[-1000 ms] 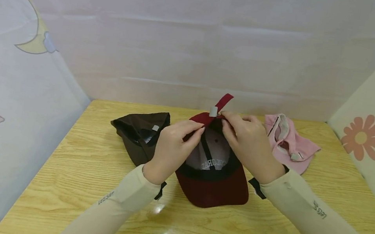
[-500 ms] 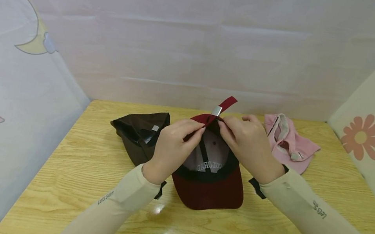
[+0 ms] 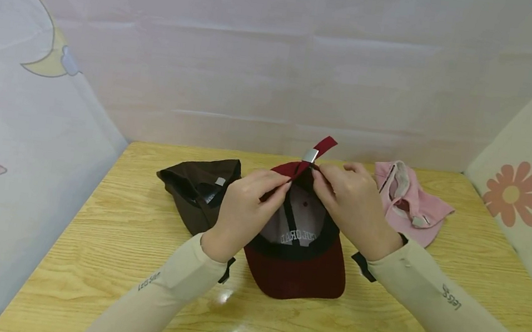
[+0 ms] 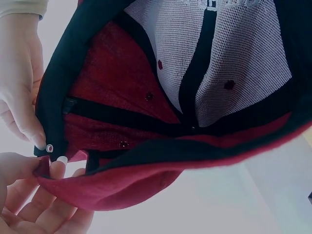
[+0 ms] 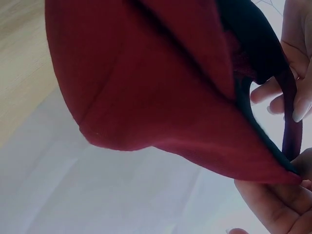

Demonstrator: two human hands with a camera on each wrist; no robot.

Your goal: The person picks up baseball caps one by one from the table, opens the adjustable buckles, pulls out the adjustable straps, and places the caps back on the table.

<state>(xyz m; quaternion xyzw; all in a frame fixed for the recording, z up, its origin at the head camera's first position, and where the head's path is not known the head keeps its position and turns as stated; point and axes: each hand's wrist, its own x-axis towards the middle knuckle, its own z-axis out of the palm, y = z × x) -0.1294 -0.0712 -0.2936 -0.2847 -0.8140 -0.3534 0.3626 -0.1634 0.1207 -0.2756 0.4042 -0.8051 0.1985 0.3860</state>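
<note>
A dark red baseball cap (image 3: 294, 273) stands tilted between both hands, brim toward me, its lined inside facing up. A red strap (image 3: 325, 144) runs from its back opening through a silver buckle (image 3: 310, 155), the loose end pointing up right. My left hand (image 3: 247, 205) pinches the left side of the back opening between thumb and fingers. On the other side my right hand (image 3: 354, 205) pinches the edge close to the buckle. The left wrist view shows the cap's dark sweatband (image 4: 63, 97) with a small metal eyelet (image 4: 49, 148).
A dark brown cap (image 3: 187, 189) lies on the wooden table (image 3: 97, 256) to the left, partly behind my left hand. To the right lies a pink cap (image 3: 422, 203) with its own buckle. A pale cloth wall (image 3: 258, 75) rises behind the table.
The red cap's brim has swung slightly left and toward me. Its buckle has tilted and shifted right, with the strap end leaning further right. Both hands keep their hold.
</note>
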